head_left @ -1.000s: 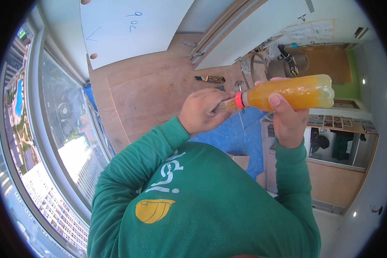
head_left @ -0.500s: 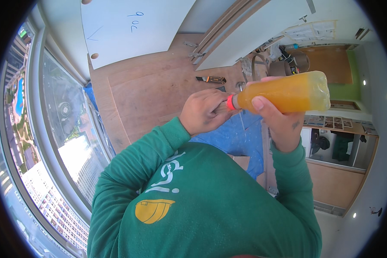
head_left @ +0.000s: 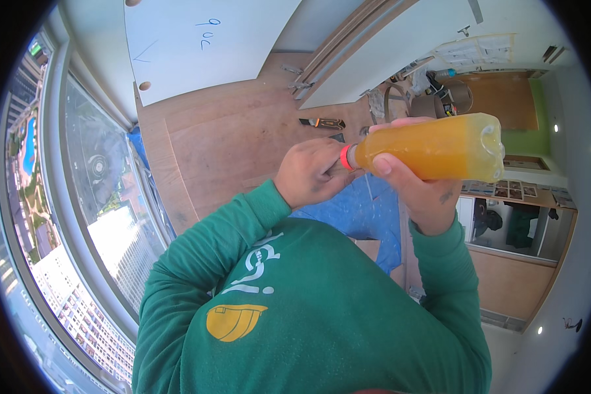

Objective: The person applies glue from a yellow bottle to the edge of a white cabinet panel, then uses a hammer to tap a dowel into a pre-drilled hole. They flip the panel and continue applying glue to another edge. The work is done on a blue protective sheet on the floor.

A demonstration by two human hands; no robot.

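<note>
A clear plastic bottle (head_left: 427, 148) of yellow-orange liquid lies nearly sideways in my right hand (head_left: 417, 187), its base to the right. My right thumb and fingers wrap round its body. The bottle's red neck ring or cap (head_left: 346, 157) points left and meets the fingers of my left hand (head_left: 312, 171). That hand is closed beside the bottle's mouth, and what its fingers pinch, if anything, is hidden. Beyond the hands, a black and orange utility knife (head_left: 325, 123) lies on the brown board floor.
A white panel (head_left: 203, 46) with handwriting stands at the far left, and door panels with hinges (head_left: 348, 52) lean at the back. Blue sheeting (head_left: 354, 213) covers floor below my hands. Windows (head_left: 105, 171) line the left; rolls of edging (head_left: 440, 102) sit at the back right.
The bottle's mouth end has shifted slightly left and its base has dipped a little, my right hand moving with it. My left hand has barely moved.
</note>
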